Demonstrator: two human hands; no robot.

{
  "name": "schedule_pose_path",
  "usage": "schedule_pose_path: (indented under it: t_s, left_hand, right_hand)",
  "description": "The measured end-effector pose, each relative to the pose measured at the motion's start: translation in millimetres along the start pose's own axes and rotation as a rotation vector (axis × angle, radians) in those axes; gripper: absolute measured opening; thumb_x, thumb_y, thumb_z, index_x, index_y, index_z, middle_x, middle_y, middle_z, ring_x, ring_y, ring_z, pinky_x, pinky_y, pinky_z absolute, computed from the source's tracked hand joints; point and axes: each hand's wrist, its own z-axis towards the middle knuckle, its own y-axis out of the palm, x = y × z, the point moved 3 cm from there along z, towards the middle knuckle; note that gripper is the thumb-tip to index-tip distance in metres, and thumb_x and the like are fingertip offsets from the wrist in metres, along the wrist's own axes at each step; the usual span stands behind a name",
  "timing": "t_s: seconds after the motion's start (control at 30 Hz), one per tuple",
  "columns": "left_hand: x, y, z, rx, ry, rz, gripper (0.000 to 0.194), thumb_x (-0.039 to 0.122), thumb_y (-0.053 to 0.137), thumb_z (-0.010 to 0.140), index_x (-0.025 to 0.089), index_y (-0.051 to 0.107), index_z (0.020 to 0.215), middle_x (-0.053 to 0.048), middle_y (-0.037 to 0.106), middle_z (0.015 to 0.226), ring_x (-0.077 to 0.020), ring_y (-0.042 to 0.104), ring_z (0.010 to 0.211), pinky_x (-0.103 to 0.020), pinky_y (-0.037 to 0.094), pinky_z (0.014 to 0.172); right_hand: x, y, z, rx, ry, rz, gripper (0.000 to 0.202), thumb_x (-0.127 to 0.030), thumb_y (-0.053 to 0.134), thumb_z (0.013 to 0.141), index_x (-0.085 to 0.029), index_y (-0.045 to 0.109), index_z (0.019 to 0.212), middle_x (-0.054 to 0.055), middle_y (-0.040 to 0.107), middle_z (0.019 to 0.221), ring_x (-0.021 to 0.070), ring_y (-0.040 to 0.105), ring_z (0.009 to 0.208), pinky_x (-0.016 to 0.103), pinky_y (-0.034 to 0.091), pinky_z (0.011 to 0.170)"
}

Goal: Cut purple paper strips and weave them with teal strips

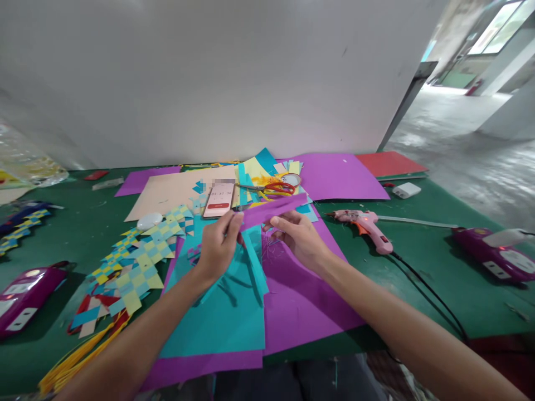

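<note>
Centre of the frame: the left hand (219,248) is closed in a pinch, thumb against fingers, on the near end of a purple paper strip (273,208). The strip's long axis runs from that thumb toward the upper right, slightly rising, and passes just above the right hand (298,234) in the frame. The left hand is nearer the held end; the right hand lies nearer the free end. Right-hand fingers are curled narrow; whether they grip anything cannot be told. A teal paper strip (256,264) slants from the left hand toward the lower right, over a teal sheet (225,334) on the tabletop (418,289).
</note>
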Motion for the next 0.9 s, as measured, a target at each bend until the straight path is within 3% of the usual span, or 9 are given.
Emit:
schedule_pose_path:
  t_s: [0.1,0.27,0.4,0.47,0.67,0.9]
  left_hand:
    - [-8,-11.1,10,0.142,-0.083,-0.094,0.039,0.033,0.045,0.095,0.020,0.038,0.058,0.005,0.038,0.049,-0.0098,0.039,0.046,-0.023,0.031,0.046]
    - [-21,-19.7,20,0.255,-0.199,-0.258,0.042,0.042,0.048,0.093,0.020,0.043,0.058,0.004,0.040,0.047,-0.0098,0.041,0.042,-0.022,0.033,0.042]
    - [-21,-17.8,19,0.190,-0.184,-0.271,0.044,0.044,0.049,0.093,0.019,0.043,0.057,0.004,0.041,0.047,-0.0098,0.042,0.043,-0.022,0.035,0.042]
    - [-17,-15.1,17,0.132,-0.146,-0.261,0.045,0.044,0.049,0.092,0.020,0.040,0.056,0.004,0.039,0.048,-0.0101,0.041,0.044,-0.023,0.035,0.043]
    - [-16,-7.5,10,0.014,-0.103,-0.247,0.045,0.046,0.045,0.094,0.020,0.037,0.058,0.003,0.039,0.053,-0.0116,0.037,0.050,-0.025,0.032,0.049]
    - [-17,-6.2,9,-0.031,-0.141,-0.297,0.046,0.050,0.043,0.094,0.021,0.039,0.059,0.003,0.041,0.050,-0.0126,0.040,0.050,-0.027,0.035,0.053]
  right_hand:
    - [2,1,-1,-0.075,-0.060,-0.316,0.026,-0.032,0.074,0.073,-0.019,0.071,0.095,0.003,0.069,0.083,0.0134,0.061,0.071,0.026,0.047,0.062]
    - [11,11,-11,-0.227,-0.382,-0.918,0.013,-0.022,0.062,0.085,-0.017,0.071,0.092,0.006,0.068,0.085,0.0153,0.061,0.073,0.029,0.049,0.067]
    - [22,20,-20,-0.474,-0.708,-1.281,0.035,-0.005,0.046,0.089,-0.019,0.064,0.115,0.011,0.063,0.113,0.0231,0.055,0.106,0.038,0.049,0.088]
    - [27,23,-22,-0.543,-0.782,-1.404,0.037,-0.003,0.045,0.089,-0.018,0.062,0.118,0.013,0.059,0.121,0.0259,0.049,0.115,0.042,0.048,0.094]
    - [23,24,-21,-0.516,-0.775,-1.426,0.016,-0.016,0.050,0.092,-0.016,0.066,0.093,0.012,0.061,0.115,0.0259,0.047,0.120,0.040,0.048,0.094]
    - [4,5,-10,-0.460,-0.716,-1.288,0.019,-0.012,0.047,0.092,-0.014,0.066,0.093,0.011,0.066,0.093,0.0212,0.059,0.092,0.036,0.049,0.080]
